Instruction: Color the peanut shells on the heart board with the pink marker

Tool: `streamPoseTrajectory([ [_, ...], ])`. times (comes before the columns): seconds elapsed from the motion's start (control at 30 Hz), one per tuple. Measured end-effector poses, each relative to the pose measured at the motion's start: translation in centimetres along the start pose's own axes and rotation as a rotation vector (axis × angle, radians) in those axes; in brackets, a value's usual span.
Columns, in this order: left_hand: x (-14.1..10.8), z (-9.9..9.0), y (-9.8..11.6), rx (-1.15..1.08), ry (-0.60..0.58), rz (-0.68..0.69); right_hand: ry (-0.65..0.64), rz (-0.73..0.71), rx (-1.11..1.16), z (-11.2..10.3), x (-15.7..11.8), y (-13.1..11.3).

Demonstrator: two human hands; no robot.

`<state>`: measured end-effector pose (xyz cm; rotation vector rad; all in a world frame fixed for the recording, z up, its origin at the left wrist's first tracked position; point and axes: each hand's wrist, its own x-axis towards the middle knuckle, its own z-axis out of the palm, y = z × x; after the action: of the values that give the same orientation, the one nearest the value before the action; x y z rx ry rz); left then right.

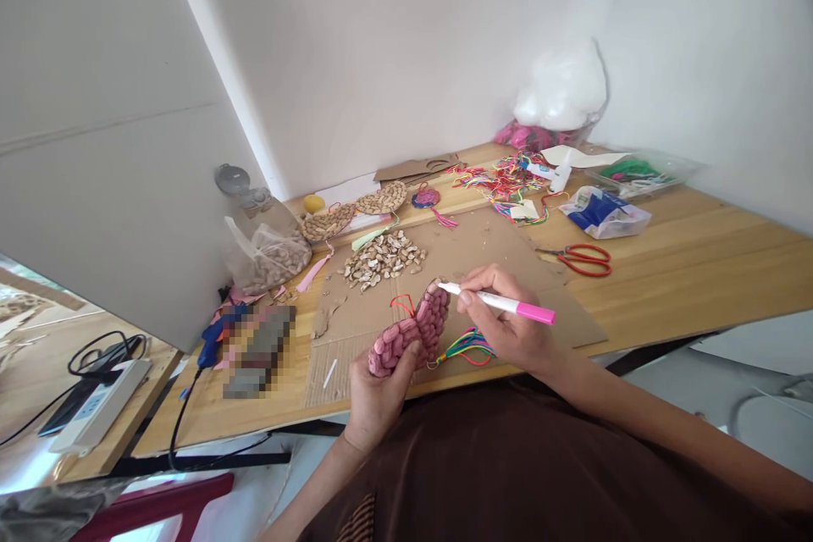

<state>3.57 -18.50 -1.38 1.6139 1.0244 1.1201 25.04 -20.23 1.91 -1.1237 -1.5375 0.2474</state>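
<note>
Both hands are closed on something as I look through the head camera. At lower centre of the frame, the left hand (379,394) pinches a pink butterfly-shaped piece (434,318) by its left wing, thumb on the front. To the right of it, I have the right hand (514,330) curled around a white marker (500,302) with a pink end, its tip at the top edge of the butterfly's right wing; whether it actually touches, I can't tell.

A red cord loop (401,303) rises between the wings, and bright coloured cords (470,345) lie between the two hands. Beyond them, near the centre of my view, a pile of shells (384,261) sits on a flat cardboard sheet (495,246) spread over the wooden bench (705,262). Red-handled scissors (588,260) rest right of centre, and a blue glue gun (214,337) lies at the left.
</note>
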Motion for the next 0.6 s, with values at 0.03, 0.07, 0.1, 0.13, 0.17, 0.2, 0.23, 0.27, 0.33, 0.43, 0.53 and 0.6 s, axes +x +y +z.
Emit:
streamPoseTrajectory([
  [0.03, -0.01, -0.01, 0.09, 0.006, -0.001, 0.003, -0.014, -0.022, 0.007, 0.09, -0.03, -0.10],
  [0.07, -0.02, -0.01, 0.18, 0.010, -0.002, 0.007, -0.028, -0.044, 0.013, 0.19, -0.06, -0.20],
  [0.1, -0.03, 0.00, 0.27, 0.015, -0.003, 0.010, -0.041, -0.057, 0.017, 0.26, -0.08, -0.26],
  [0.13, -0.03, 0.00, 0.32, 0.020, -0.003, 0.011, -0.048, -0.057, 0.021, 0.30, -0.09, -0.26],
  [0.17, -0.01, 0.01, 0.34, 0.019, -0.001, 0.009, -0.048, -0.046, 0.027, 0.31, -0.10, -0.19],
  [0.2, 0.01, 0.01, 0.31, 0.009, 0.001, 0.004, -0.041, -0.028, 0.033, 0.29, -0.10, -0.08],
  [0.23, 0.04, 0.02, 0.24, -0.011, -0.001, -0.003, -0.030, -0.008, 0.035, 0.24, -0.10, 0.06],
  [0.27, 0.06, 0.02, 0.14, -0.037, -0.004, -0.010, -0.014, 0.012, 0.032, 0.20, -0.09, 0.18],
  [0.33, 0.11, 0.01, -0.07, -0.077, -0.007, -0.014, 0.005, 0.033, 0.026, 0.18, -0.04, 0.27],
  [0.43, 0.14, -0.03, -0.18, -0.061, 0.009, -0.020, -0.030, -0.013, 0.035, 0.35, 0.08, 0.12],
  [0.53, 0.17, -0.06, 0.02, -0.032, 0.036, -0.026, -0.041, -0.022, 0.025, 0.44, 0.23, 0.17],
  [0.6, 0.18, -0.06, 0.18, -0.029, 0.054, -0.029, -0.010, 0.033, 0.005, 0.39, 0.30, 0.32],
])
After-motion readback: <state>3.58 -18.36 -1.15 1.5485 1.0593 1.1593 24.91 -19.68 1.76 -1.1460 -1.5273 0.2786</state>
